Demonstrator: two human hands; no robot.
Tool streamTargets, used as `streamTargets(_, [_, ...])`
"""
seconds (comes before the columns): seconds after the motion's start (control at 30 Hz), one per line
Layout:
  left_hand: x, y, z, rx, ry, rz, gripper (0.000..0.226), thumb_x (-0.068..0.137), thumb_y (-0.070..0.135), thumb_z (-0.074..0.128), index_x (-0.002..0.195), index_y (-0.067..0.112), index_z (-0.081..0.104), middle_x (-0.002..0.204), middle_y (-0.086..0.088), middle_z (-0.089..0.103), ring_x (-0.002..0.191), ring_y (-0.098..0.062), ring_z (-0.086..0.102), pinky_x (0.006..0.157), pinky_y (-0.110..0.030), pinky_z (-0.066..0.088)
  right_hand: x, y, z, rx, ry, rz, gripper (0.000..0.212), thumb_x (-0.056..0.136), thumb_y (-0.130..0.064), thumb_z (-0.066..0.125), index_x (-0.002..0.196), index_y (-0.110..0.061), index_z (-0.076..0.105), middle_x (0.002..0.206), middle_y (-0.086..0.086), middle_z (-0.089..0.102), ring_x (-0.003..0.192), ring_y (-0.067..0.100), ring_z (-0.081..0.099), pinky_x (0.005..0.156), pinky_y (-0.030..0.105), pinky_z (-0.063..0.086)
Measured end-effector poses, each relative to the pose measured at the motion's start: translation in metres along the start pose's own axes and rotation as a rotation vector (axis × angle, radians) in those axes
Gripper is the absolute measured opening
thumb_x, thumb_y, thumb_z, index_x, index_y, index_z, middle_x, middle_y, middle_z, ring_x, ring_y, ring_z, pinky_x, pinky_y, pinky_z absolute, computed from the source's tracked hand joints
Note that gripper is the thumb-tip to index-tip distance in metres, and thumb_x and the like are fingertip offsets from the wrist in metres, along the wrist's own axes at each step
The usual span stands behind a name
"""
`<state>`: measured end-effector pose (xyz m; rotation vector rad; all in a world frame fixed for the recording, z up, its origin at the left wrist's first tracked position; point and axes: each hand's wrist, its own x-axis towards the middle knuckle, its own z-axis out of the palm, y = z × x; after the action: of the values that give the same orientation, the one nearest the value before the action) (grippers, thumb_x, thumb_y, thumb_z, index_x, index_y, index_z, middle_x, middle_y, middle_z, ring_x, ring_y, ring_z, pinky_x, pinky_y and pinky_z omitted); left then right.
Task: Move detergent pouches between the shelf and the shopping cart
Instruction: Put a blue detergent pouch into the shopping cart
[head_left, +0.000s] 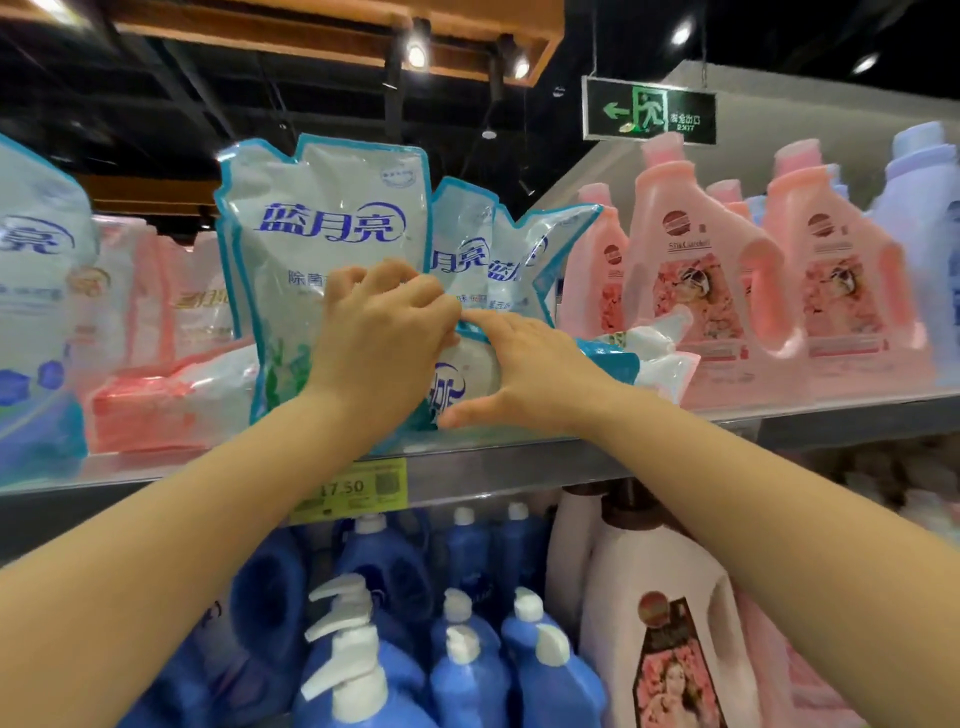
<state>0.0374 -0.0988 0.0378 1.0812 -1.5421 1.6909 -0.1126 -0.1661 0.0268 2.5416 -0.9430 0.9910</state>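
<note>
On the shelf (519, 470), left fingers (415, 291) seemingly pinch pouches (322, 228).

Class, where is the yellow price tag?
In the head view, the yellow price tag sits on the shelf edge, between the forearms, above blue pump bottles.

My right hand (524, 369) rests on a flat pouch (467, 376) lying on the metal shelf (519, 470). Behind my left hand (384, 332) an upright pouch (322, 244) stands on it, with leaning pouches (498, 254) just right of it. Stacked pink pouches (156, 400) lie left of my left hand. Pink bottles (696, 270) stand right of my right hand. A yellow price tag (358, 491) hangs on the shelf edge below my left hand.
</note>
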Motion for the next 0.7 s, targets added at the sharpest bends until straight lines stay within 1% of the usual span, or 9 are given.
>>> streamTargets(0.1, [0.015,0.001,0.009,0.034,0.082,0.007,0.009,0.070,0.014,0.069,0.068,0.018,0.061,0.073,0.006,0.064,0.097,-0.025,0.054,0.080,-0.037,0.024,0.001,0.005,-0.008,0.106,0.029,0.076,0.106,0.054,-0.063,0.077,0.142,-0.033,0.026,0.131,-0.006,0.053,0.119,0.018,0.050,0.099,0.041,0.041])
streamTargets(0.2, [0.041,0.000,0.019,0.011,0.197,0.026,0.009,0.069,0.011,0.067,0.067,0.019,0.062,0.071,0.008,0.063,0.099,-0.020,0.042,0.083,-0.035,0.023,0.005,0.016,-0.014,0.131,0.062,0.176,0.092,0.058,-0.058,0.078,0.135,-0.030,0.035,0.113,-0.003,0.061,0.105,0.022,0.056,0.089,0.040,0.047])
streamTargets(0.27, [0.057,0.004,0.026,-0.033,0.257,0.000,0.008,0.073,0.013,0.064,0.066,0.017,0.064,0.071,0.006,0.063,0.099,-0.018,0.039,0.082,-0.035,0.023,0.010,0.022,-0.017,0.145,0.166,0.213,0.080,0.058,-0.059,0.077,0.123,-0.027,0.044,0.104,-0.003,0.064,0.095,0.022,0.059,0.081,0.039,0.049])
streamTargets(0.33, [0.066,0.011,0.031,-0.133,0.284,-0.102,0.003,0.074,0.016,0.065,0.071,0.015,0.067,0.082,0.001,0.066,0.105,-0.019,0.040,0.083,-0.035,0.027,0.013,0.024,-0.020,0.151,0.253,0.236,0.072,0.060,-0.059,0.076,0.118,-0.025,0.048,0.100,-0.003,0.064,0.089,0.021,0.059,0.076,0.037,0.048])
streamTargets(0.37, [0.068,0.016,0.031,-0.202,0.290,-0.174,0.007,0.073,0.017,0.067,0.080,0.016,0.067,0.095,-0.003,0.066,0.112,-0.022,0.042,0.086,-0.037,0.031,0.013,0.025,-0.022,0.155,0.284,0.241,0.070,0.062,-0.058,0.076,0.117,-0.024,0.049,0.099,-0.003,0.065,0.088,0.021,0.059,0.075,0.037,0.048])
streamTargets(0.43, [0.065,0.028,0.027,-0.363,0.234,-0.312,0.042,0.073,0.019,0.069,0.111,0.026,0.055,0.132,-0.013,0.050,0.129,-0.033,0.038,0.098,-0.046,0.038,0.013,0.026,-0.021,0.185,0.337,0.253,0.067,0.063,-0.058,0.074,0.115,-0.023,0.051,0.095,-0.004,0.065,0.085,0.019,0.059,0.075,0.037,0.048])
streamTargets(0.5, [0.061,0.041,0.019,-0.553,0.137,-0.438,0.075,0.075,0.023,0.073,0.138,0.029,0.033,0.151,-0.018,0.019,0.139,-0.035,0.021,0.110,-0.049,0.030,0.014,0.026,-0.020,0.258,0.419,0.293,0.060,0.065,-0.058,0.072,0.112,-0.025,0.054,0.089,-0.009,0.061,0.082,0.015,0.056,0.072,0.032,0.045])
streamTargets(0.6, [0.058,0.052,0.015,-0.778,-0.011,-0.653,0.097,0.075,0.031,0.075,0.148,0.021,0.011,0.155,-0.017,-0.007,0.143,-0.029,0.004,0.115,-0.038,0.015,0.018,0.028,-0.021,0.602,0.608,0.363,0.037,0.067,-0.045,0.077,0.098,-0.035,0.058,0.082,-0.016,0.063,0.082,0.012,0.062,0.073,0.029,0.048])
streamTargets(0.7, [0.055,0.065,0.023,-0.925,-0.142,-0.837,0.109,0.074,0.037,0.074,0.148,0.024,-0.004,0.154,-0.015,-0.013,0.144,-0.024,0.001,0.113,-0.028,0.011,0.022,0.028,-0.021,0.885,0.796,0.435,0.040,0.064,-0.030,0.084,0.097,-0.031,0.061,0.081,-0.018,0.063,0.080,0.010,0.063,0.078,0.027,0.052])
